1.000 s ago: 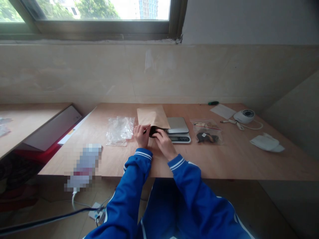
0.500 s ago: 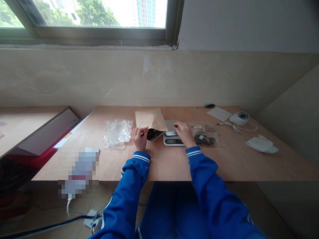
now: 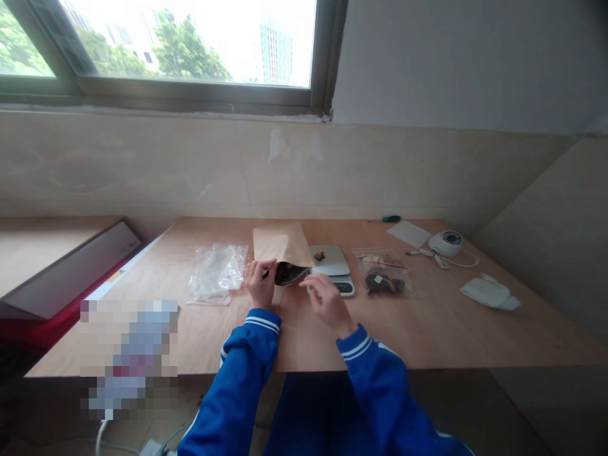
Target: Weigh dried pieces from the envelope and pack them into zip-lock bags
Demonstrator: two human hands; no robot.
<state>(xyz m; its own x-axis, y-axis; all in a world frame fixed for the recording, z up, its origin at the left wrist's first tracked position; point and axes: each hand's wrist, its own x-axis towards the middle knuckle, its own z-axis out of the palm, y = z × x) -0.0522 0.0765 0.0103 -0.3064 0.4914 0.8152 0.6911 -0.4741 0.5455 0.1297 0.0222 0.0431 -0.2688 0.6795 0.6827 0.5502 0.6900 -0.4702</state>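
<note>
Brown paper bag [image 3: 284,244] in left hand [image 3: 260,285], perhaps mushroom [image 3: 319,256] on scale [image 3: 336,267]

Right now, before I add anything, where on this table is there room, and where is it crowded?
The table is bare at front right, between the right sleeve, zip bag and white folded item; a smaller patch lies in front of the clear bags, beside the left sleeve. The middle is crowded: brown pouch, scale, left hand and right hand.

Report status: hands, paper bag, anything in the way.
Left grip holding brown paper bag at its open mouth. Right grip loosely open near it, no item seen. Small brown piece on scale. Nothing seen between right grip and bag.
</note>
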